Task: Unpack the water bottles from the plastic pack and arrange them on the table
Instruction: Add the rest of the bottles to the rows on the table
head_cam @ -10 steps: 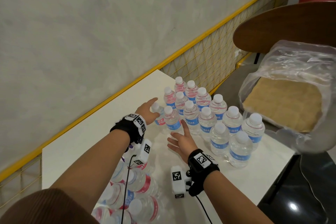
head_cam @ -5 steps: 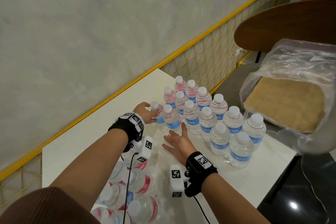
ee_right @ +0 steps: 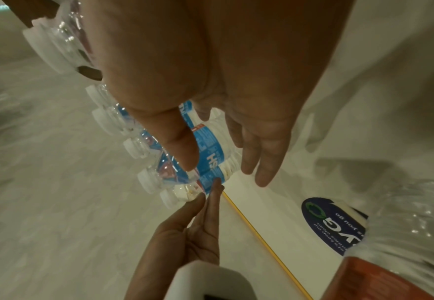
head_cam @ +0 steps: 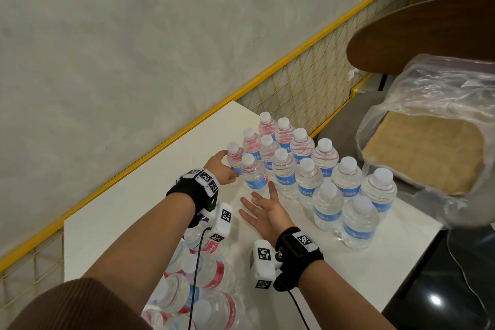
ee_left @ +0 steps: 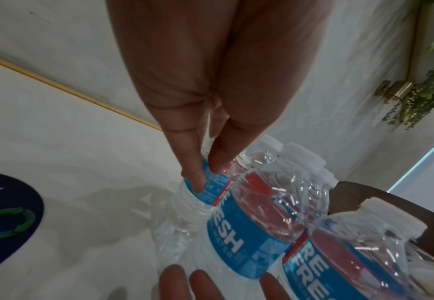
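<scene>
Soft, even daylight fills the head view; a bright glare spot sits on the glossy dark floor [head_cam: 435,300]. Wide-angle bending curves the yellow rail [head_cam: 267,69]. Both wrist views are dimmer and grainier, with near bottles [ee_left: 365,263] and frame edges smeared and out of focus.
</scene>
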`<state>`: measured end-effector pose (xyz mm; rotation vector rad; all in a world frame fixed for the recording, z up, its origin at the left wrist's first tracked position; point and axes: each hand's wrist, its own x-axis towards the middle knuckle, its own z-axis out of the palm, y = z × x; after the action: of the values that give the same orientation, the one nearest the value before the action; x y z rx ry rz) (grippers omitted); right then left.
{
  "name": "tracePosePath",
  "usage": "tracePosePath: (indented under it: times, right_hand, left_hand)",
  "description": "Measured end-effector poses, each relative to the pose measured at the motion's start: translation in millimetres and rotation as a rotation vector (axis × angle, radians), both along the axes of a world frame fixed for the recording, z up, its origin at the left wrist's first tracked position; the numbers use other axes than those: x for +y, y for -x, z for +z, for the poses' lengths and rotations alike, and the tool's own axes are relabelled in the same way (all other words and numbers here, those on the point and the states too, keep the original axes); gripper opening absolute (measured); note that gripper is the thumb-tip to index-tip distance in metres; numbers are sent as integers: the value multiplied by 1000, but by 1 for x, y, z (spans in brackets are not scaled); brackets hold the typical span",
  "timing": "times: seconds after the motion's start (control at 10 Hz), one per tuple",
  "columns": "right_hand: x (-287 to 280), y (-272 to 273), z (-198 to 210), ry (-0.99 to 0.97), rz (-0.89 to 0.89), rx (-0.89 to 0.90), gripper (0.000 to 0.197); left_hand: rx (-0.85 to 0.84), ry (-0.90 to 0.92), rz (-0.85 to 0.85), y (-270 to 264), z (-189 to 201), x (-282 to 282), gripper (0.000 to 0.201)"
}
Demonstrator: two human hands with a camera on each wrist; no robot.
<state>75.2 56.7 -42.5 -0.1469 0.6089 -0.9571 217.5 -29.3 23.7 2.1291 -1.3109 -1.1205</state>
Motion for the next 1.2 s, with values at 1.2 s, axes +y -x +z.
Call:
tracePosePath:
  times: [1.2]
  right_hand:
    - [72,14,-6,-223,387,347,13]
  left_hand:
    - [-500,-293,-548,17,52,88,45]
